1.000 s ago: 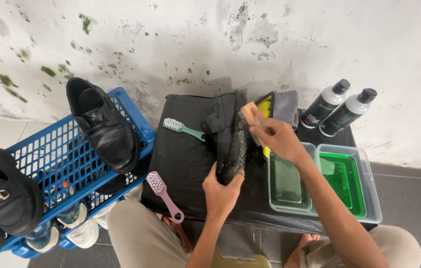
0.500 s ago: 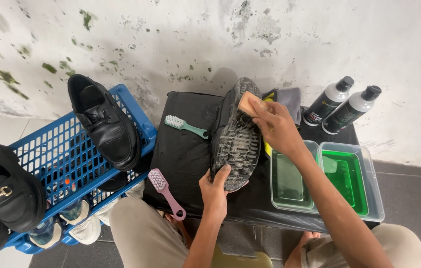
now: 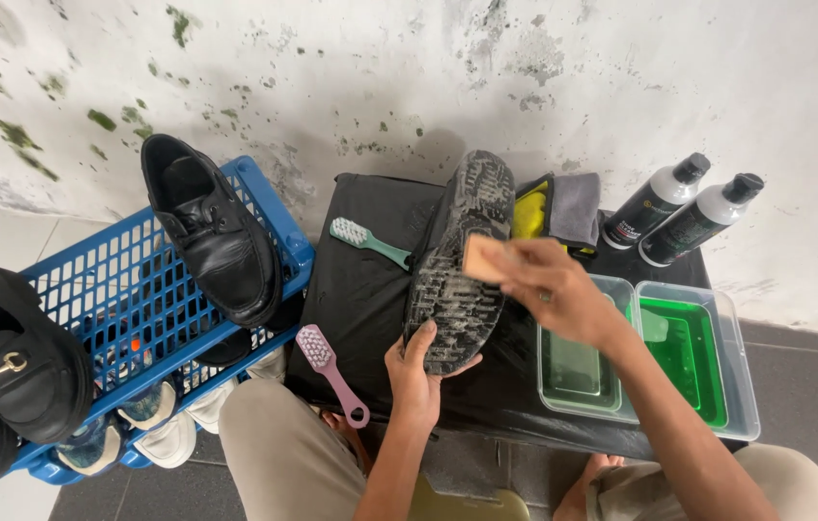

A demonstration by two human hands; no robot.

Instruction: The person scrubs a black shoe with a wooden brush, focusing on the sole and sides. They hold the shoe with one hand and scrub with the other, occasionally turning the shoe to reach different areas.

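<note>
My left hand (image 3: 418, 376) grips the heel end of a black shoe (image 3: 457, 260), held sole up over a small table with a black cover (image 3: 370, 299). The grey tread faces me and looks soapy. My right hand (image 3: 554, 289) holds a tan wooden brush (image 3: 484, 259) against the middle of the sole. A green toothbrush-style brush (image 3: 368, 241) lies on the cover left of the shoe. A pink brush (image 3: 330, 371) lies at the table's front left edge.
Two clear tubs (image 3: 650, 357) holding green liquid sit at the table's right. Two black-and-white bottles (image 3: 684, 207) lie behind them, beside a grey cloth (image 3: 575, 207) and a yellow item (image 3: 528, 217). A blue crate (image 3: 129, 318) on the left carries black shoes (image 3: 211, 232).
The shoe has turned so its full sole faces up. My right hand has slid with the brush from the toe end down to the middle of the sole.
</note>
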